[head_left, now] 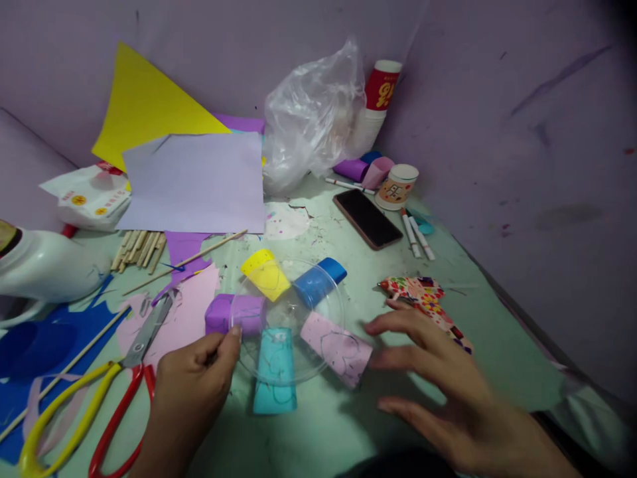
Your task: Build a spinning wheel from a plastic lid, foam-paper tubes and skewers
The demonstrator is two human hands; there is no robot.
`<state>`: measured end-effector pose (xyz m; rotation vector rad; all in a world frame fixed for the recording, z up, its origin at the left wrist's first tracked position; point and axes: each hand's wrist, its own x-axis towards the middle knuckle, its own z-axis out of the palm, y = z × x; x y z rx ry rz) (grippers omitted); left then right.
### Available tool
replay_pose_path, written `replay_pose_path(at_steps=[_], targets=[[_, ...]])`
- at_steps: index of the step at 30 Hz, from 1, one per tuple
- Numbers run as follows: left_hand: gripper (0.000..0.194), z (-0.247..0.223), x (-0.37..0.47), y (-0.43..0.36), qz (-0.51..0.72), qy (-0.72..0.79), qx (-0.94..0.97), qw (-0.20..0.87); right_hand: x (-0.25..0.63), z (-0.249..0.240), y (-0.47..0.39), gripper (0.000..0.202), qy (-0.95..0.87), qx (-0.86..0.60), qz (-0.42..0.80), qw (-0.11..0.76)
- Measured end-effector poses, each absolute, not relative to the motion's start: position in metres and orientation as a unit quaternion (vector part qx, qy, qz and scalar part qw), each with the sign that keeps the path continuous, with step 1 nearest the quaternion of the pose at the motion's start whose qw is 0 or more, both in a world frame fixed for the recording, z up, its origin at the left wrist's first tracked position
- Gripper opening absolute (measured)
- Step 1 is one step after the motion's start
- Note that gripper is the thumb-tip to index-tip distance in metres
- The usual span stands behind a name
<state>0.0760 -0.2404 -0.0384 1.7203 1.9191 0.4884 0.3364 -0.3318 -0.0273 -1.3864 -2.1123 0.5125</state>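
Several coloured paper rolls lie in a ring with a round clear plastic lid (pixel 293 372) among them. They are a yellow roll (pixel 263 271), a blue roll (pixel 326 275), a pink roll (pixel 338 348), a teal roll (pixel 275 372) and a purple roll (pixel 221 312). My left hand (pixel 196 372) is closed at the lid's left rim, its thumb against the edge beside the purple roll. My right hand (pixel 438 378) is held open, fingers spread, just right of the pink roll. Behind its fingers lies a flower-patterned glue gun (pixel 423 295).
Large scissors (pixel 142 338) with red and yellow handles, paper scraps (pixel 186 299) and a white bottle (pixel 60 265) occupy the left. Farther back are cut sticks (pixel 139 251), lilac paper (pixel 194 186), a plastic bag (pixel 313 113), a phone (pixel 367 218) and paper cups (pixel 397 186).
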Motion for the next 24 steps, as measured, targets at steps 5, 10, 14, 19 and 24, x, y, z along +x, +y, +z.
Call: replay_pose_path(at_steps=[5,10,14,19,24], targets=[[0.037,-0.042,0.074,-0.24,0.185,0.712,0.628,0.255,0.327,-0.052,-0.325,0.037,-0.813,-0.482,0.102,0.311],[0.039,-0.039,0.076,-0.239,0.172,0.717,0.621,0.266,0.305,-0.079,-0.302,0.019,-0.728,-0.541,-0.033,0.42],[0.041,-0.037,0.077,-0.238,0.163,0.72,0.619,0.267,0.299,-0.083,-0.304,0.021,-0.664,-0.626,-0.025,0.407],[0.038,-0.039,0.076,-0.237,0.171,0.718,0.63,0.241,0.311,-0.069,-0.344,0.021,-0.486,-0.739,0.137,0.447],[0.035,-0.04,0.074,-0.235,0.171,0.711,0.635,0.248,0.321,-0.048,-0.378,0.032,-0.334,-0.632,0.575,0.399]])
